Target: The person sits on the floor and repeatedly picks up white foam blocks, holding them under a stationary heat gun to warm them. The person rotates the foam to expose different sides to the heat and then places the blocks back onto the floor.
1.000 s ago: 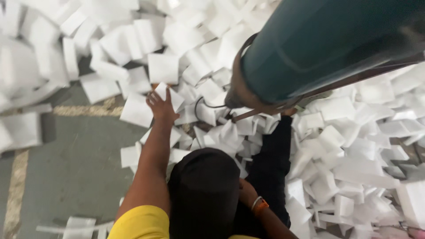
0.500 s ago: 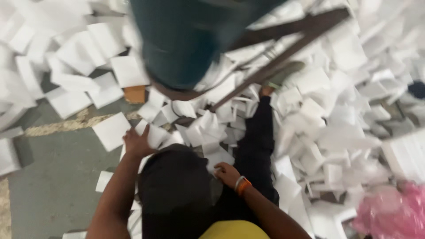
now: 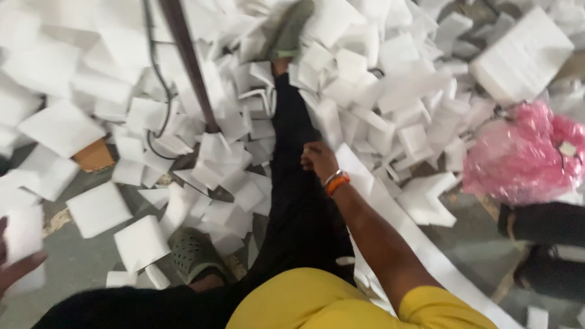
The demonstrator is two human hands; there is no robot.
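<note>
I sit on a grey floor in a yellow shirt and black trousers, one leg (image 3: 292,201) stretched into a heap of white foam pieces (image 3: 378,79). My right hand (image 3: 318,159), with an orange bracelet at the wrist, rests on that leg with its fingers curled and nothing in it. At the frame's left edge my left hand (image 3: 15,268) is blurred and only partly in view, its fingers against a white foam piece (image 3: 23,234) that it seems to hold. Flat foam squares (image 3: 97,208) lie close to it.
A dark metal pole (image 3: 189,67) and a black cable (image 3: 152,73) run through the heap. Green clogs (image 3: 195,253) are on my feet. At the right are a pink plastic bag (image 3: 524,152), a large foam block (image 3: 524,52) and dark objects (image 3: 548,244). A brown cardboard piece (image 3: 94,155) lies at the left.
The view has swung down and right; the teal cylinder overhead is gone from sight. My left hand has drawn back from the heap to the left edge. My right hand stays on my leg.
</note>
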